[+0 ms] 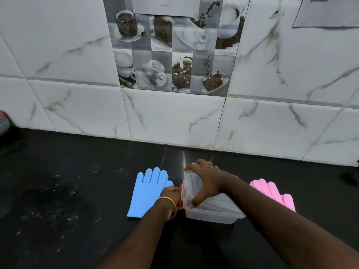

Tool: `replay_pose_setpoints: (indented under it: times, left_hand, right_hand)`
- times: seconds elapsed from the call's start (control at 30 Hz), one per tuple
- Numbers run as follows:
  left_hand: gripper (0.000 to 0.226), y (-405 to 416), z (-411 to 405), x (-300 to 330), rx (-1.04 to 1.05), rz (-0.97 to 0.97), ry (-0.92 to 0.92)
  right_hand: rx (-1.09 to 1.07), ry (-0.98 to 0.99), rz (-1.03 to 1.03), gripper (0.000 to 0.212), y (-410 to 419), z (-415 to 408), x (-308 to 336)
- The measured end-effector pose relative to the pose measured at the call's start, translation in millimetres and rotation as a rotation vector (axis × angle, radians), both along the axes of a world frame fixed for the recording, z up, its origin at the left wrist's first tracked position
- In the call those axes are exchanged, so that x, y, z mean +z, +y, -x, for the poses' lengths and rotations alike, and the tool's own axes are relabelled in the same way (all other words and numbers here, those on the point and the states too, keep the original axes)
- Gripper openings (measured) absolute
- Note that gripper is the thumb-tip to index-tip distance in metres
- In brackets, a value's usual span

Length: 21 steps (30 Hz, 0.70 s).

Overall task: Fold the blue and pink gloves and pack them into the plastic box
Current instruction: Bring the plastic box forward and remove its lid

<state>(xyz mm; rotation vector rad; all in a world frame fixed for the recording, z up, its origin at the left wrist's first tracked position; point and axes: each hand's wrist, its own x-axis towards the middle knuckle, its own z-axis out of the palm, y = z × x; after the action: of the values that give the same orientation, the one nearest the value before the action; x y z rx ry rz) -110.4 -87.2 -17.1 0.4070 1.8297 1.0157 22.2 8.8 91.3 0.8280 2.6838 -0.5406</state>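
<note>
So the plastic box (211,215) sits on my black desk (68,191), and its clear lid (191,188) is tipped up on the left side. Can't really tell what's inside. My right hand (204,181) grips the lid from above, fingers curled over its edge. My left hand (172,199) pinches the red latch (180,203) at the box's 9 o'clock. Blue glove (148,191) lies flat at 9 o'clock of my left hand, pink glove (272,192) at 3 o'clock of the box.

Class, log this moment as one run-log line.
stage: opening box | left hand: on red clasp | right hand: lifting lid | plastic box | blue glove, pink glove: flat, unfolded
</note>
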Motion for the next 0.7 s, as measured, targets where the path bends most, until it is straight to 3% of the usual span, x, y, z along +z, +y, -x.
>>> replay_pose_setpoints:
  times: [0.07,0.17,0.23,0.33,0.43,0.5,0.57,0.7]
  left_hand:
    - [0.020,-1,1,3,0.026,-0.028,0.122]
    - [0.037,-4,-3,19,0.008,-0.098,0.547]
    - [0.041,-4,-11,40,0.025,-0.221,0.647]
    - [0.045,9,-19,72,-0.039,-0.273,0.468]
    - [0.040,21,-17,96,-0.074,-0.248,-0.065]
    - [0.033,26,-8,102,-0.041,-0.303,-0.269]
    - [0.025,32,5,105,0.022,-0.333,-0.292]
    - [0.018,70,25,113,0.080,-0.275,-0.153]
  right_hand:
    - [-0.039,0.088,0.011,0.119,7,-12,16]
    - [-0.092,0.302,0.058,0.120,21,-32,46]
    - [-0.133,0.504,0.097,0.119,30,-41,66]
    - [-0.226,0.850,0.257,0.105,41,-49,85]
    - [-0.298,1.117,0.450,0.089,47,-51,83]
    - [-0.343,1.217,0.546,0.087,50,-52,71]
    - [-0.404,1.261,0.650,0.084,55,-54,55]
    - [-0.585,1.176,0.740,0.087,87,-71,28]
